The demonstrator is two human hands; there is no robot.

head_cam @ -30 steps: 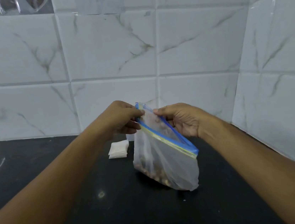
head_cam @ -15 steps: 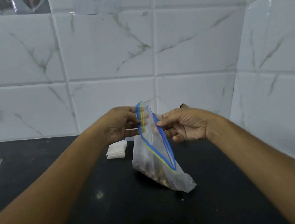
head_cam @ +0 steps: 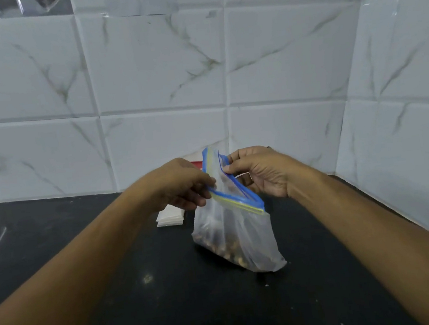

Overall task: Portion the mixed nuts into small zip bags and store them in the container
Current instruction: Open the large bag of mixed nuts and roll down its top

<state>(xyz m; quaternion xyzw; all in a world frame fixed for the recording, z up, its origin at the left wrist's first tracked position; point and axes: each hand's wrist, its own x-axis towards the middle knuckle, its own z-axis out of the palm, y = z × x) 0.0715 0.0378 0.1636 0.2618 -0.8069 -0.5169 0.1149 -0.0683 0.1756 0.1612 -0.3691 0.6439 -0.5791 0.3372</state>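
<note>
One zip bag (head_cam: 234,236) holding nuts (head_cam: 218,245) is standing on the black worktop (head_cam: 199,312) between two hands, with its blue-and-yellow mouth gaping. The left hand (head_cam: 181,185) is pinching one lip and the right hand (head_cam: 260,173) is pinching the other. One stack of white packets (head_cam: 170,219) is lying behind the left hand, partly hidden. Something red (head_cam: 196,164) is peeking out beyond, too covered to identify.

Home kitchen: black stone counter (head_cam: 116,296), marble-look wall tiles (head_cam: 152,62).
</note>
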